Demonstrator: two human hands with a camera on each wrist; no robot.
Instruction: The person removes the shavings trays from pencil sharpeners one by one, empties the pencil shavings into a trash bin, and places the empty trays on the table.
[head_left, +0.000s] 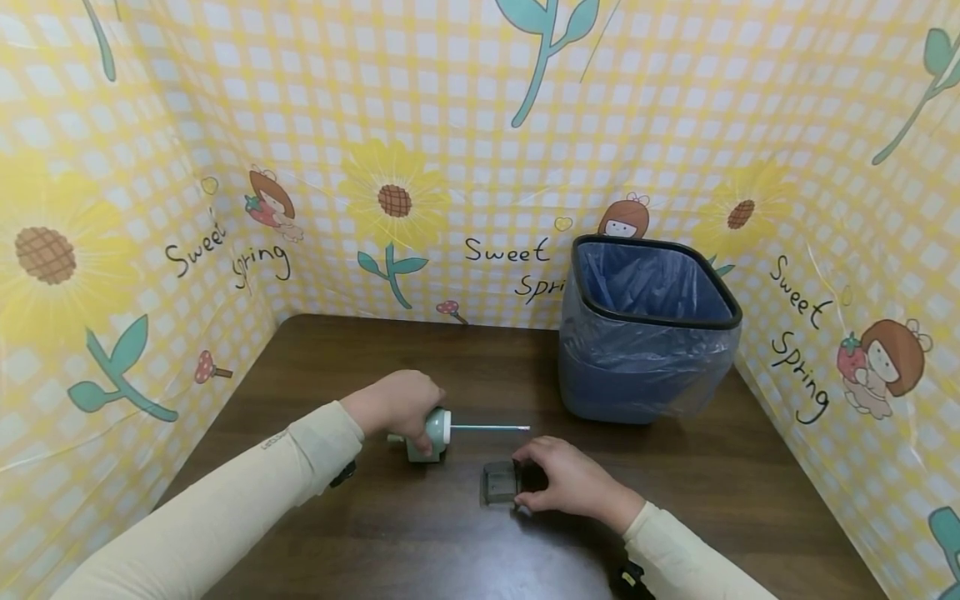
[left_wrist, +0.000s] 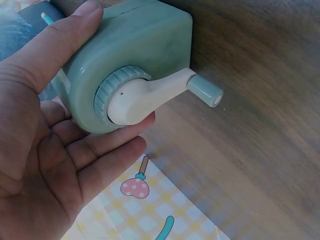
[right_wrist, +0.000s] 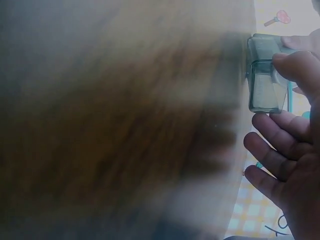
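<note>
My left hand (head_left: 401,407) grips a green hand-crank pencil sharpener (left_wrist: 145,47) from above, on the left of the table. In the left wrist view, its cream crank arm (left_wrist: 150,97) ends in a green knob and faces the camera. A thin light-blue pencil (head_left: 491,427) sticks out of the sharpener's white front, pointing right. To the right, thumb and index finger of my right hand (head_left: 570,481) pinch the edge of a small clear, dark-tinted shavings drawer (head_left: 500,483). In the right wrist view, the other fingers (right_wrist: 267,155) spread below the drawer. Whether it holds anything cannot be made out.
A blue trash bin (head_left: 637,375) with a black rim and a clear plastic liner stands at the back right of the brown wooden table (head_left: 360,533). Yellow checked sheeting (head_left: 480,108) walls in the back and both sides.
</note>
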